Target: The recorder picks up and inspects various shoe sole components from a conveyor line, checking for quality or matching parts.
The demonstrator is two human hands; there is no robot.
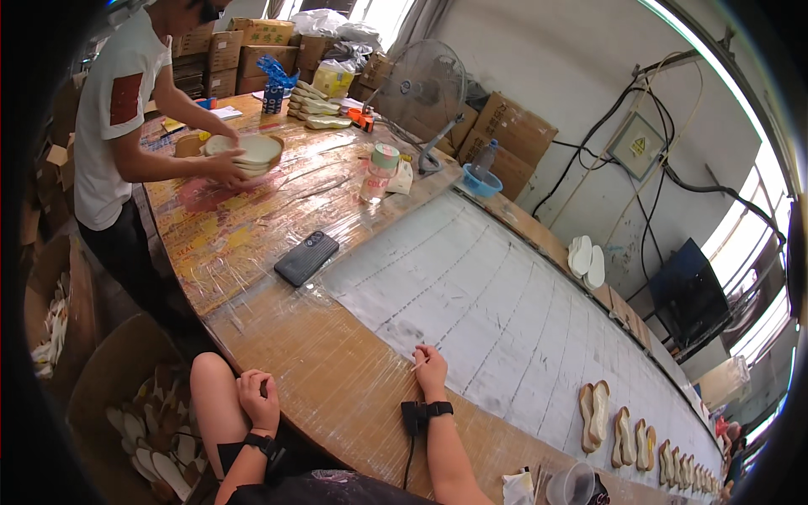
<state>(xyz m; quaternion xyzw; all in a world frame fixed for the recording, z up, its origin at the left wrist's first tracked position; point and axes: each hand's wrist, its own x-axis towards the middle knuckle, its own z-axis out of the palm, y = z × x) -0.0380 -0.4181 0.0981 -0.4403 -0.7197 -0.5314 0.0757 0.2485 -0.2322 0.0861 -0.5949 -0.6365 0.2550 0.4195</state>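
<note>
The person's right hand [431, 368] rests on the edge of the long workbench [337, 379], fingers curled narrow around a thin pale stick [418, 364] that pokes out to the left, just where the plastic-wrapped wood meets a grey lined mat [505, 311]. The left hand [257, 399] lies off the bench on a bare knee [210, 379], loosely curled and holding nothing that I can make out. Both wrists wear black straps. Further up the bench, well apart from the right hand, a dark phone [306, 257] lies flat beside the near corner of the mat. To the right along the bench, a row of tan and white insoles [594, 415] lies in pairs on the mat, running off toward the far end, and a clear plastic cup [571, 484] stands near the lower edge. At the far left a co-worker in a white shirt [114, 109] stands at the bench with both hands on a stack of pale insoles [249, 153]. Beyond them sit a roll of tape [385, 156], a standing fan [421, 88] and stacked cardboard boxes [513, 130]. On the floor by the knee, an open carton [126, 404] holds loose white insoles.
</note>
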